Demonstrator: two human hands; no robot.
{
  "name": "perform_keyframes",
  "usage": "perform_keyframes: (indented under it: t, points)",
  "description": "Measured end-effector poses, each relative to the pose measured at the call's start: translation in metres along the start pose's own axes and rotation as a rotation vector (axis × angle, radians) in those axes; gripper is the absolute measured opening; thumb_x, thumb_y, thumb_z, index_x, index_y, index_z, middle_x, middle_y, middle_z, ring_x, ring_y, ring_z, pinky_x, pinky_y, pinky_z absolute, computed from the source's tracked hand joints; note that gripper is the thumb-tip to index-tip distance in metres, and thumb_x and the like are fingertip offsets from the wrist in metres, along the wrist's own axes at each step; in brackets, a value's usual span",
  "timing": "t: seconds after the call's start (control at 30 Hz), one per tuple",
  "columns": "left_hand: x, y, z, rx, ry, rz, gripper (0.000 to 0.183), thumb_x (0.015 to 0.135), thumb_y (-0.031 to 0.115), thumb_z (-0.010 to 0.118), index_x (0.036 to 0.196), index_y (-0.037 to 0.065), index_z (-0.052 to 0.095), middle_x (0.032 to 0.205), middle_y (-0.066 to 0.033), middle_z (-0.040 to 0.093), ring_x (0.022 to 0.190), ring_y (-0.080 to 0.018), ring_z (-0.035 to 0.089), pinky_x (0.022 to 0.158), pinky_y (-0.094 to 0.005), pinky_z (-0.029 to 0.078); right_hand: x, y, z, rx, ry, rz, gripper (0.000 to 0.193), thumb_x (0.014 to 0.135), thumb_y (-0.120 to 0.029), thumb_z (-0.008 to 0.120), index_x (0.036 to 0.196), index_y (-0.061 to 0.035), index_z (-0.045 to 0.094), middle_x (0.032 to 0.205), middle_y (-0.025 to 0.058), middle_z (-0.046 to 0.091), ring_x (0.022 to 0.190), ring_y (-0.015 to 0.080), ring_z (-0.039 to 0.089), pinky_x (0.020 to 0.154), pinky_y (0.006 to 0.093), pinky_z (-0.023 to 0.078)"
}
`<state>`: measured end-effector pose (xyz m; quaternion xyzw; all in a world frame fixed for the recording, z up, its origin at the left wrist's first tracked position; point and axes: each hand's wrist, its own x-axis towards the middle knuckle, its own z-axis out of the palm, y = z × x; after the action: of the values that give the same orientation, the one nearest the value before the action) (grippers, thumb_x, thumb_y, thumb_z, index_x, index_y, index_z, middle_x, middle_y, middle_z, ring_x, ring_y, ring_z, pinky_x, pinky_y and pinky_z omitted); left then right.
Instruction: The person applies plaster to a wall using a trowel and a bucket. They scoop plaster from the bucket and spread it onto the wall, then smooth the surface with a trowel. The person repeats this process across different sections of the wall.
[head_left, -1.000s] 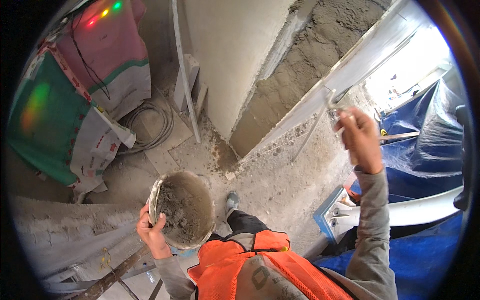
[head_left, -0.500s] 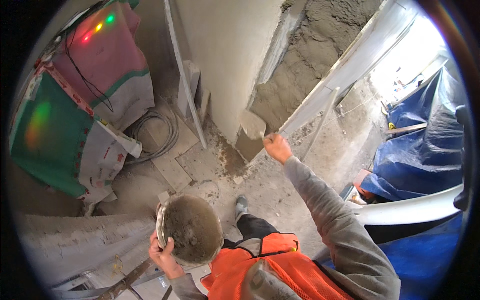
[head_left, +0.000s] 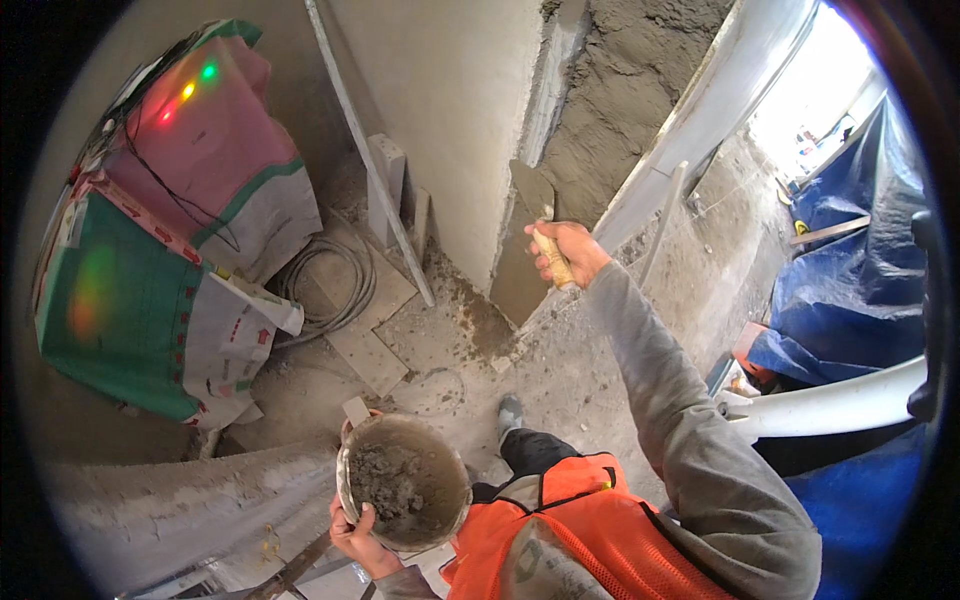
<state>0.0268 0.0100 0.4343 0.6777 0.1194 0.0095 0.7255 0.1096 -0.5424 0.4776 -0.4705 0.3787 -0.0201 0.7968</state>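
My right hand (head_left: 568,252) is wrapped round the pale handle of a trowel (head_left: 534,192). Its blade lies against the edge of the wall strip, beside rough wet mortar (head_left: 640,90). Below the blade, the lower part of the strip looks smoother and darker. At my lower left, my left hand (head_left: 360,535) grips the rim of a round bucket (head_left: 405,480), thumb over the edge. Lumpy grey mortar sits inside the bucket, which is tilted toward me.
A white board (head_left: 690,120) edges the mortar strip on the right. A long batten (head_left: 365,150) leans at the left near a coiled hose (head_left: 340,290). Green and pink sheeting (head_left: 120,300) covers something at far left; blue tarps (head_left: 830,290) hang at right.
The trowel has turned and moved up the strip, its handle now showing in my right hand. The bucket in my left hand appears lower and further right as the view shifts.
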Motion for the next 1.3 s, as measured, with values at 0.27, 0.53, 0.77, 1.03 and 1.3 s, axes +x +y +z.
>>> perform_keyframes:
  t: [0.27, 0.53, 0.77, 1.03, 1.3]
  points:
    - [0.006, -0.004, 0.007, -0.036, -0.019, -0.089, 0.028, 0.074, -0.004, 0.077, 0.102, -0.008, 0.074, 0.117, -0.0069, 0.070, 0.090, -0.0129, 0.062, 0.086, -0.0303, 0.050, -0.010, 0.041, -0.034, -0.124, 0.130, 0.095, 0.019, 0.110, -0.023, 0.056, 0.117, -0.0052, 0.057, 0.080, 0.0066, 0.056, 0.052, 0.0183, 0.052, 0.042, 0.0371, 0.045]
    - [0.011, -0.007, 0.004, -0.010, -0.086, -0.031, 0.020, 0.074, -0.003, 0.078, 0.093, -0.007, 0.073, 0.123, -0.0107, 0.072, 0.092, -0.0146, 0.063, 0.088, -0.0327, 0.049, -0.051, 0.076, -0.062, -0.122, 0.198, 0.119, 0.019, 0.108, -0.022, 0.059, 0.112, -0.0030, 0.059, 0.076, 0.0069, 0.056, 0.050, 0.0185, 0.053, 0.040, 0.0382, 0.045]
    - [0.014, -0.012, 0.006, -0.055, -0.080, -0.079, 0.019, 0.072, -0.003, 0.077, 0.090, -0.007, 0.073, 0.126, -0.0112, 0.071, 0.098, -0.0165, 0.064, 0.092, -0.0339, 0.048, -0.029, 0.089, -0.040, -0.615, 0.258, -0.061, 0.031, 0.106, -0.028, 0.062, 0.117, 0.0010, 0.063, 0.072, 0.0071, 0.058, 0.049, 0.0193, 0.056, 0.041, 0.0395, 0.047]
    - [0.010, -0.002, 0.011, -0.034, -0.077, -0.044, 0.017, 0.074, -0.005, 0.077, 0.090, -0.007, 0.072, 0.125, -0.0102, 0.072, 0.099, -0.0167, 0.064, 0.094, -0.0347, 0.049, -0.021, 0.068, -0.030, -0.616, 0.370, -0.312, 0.044, 0.104, -0.031, 0.063, 0.132, 0.0020, 0.065, 0.075, 0.0110, 0.063, 0.053, 0.0185, 0.062, 0.043, 0.0385, 0.051]
    - [0.010, -0.001, 0.015, -0.043, -0.072, -0.035, 0.014, 0.075, -0.006, 0.076, 0.086, -0.007, 0.068, 0.121, -0.0092, 0.070, 0.094, -0.0155, 0.061, 0.089, -0.0335, 0.049, -0.031, 0.092, -0.020, -0.868, 0.693, -0.685, 0.043, 0.100, -0.032, 0.067, 0.125, 0.0034, 0.069, 0.102, 0.0304, 0.073, 0.093, 0.0473, 0.073, 0.085, 0.0522, 0.056]
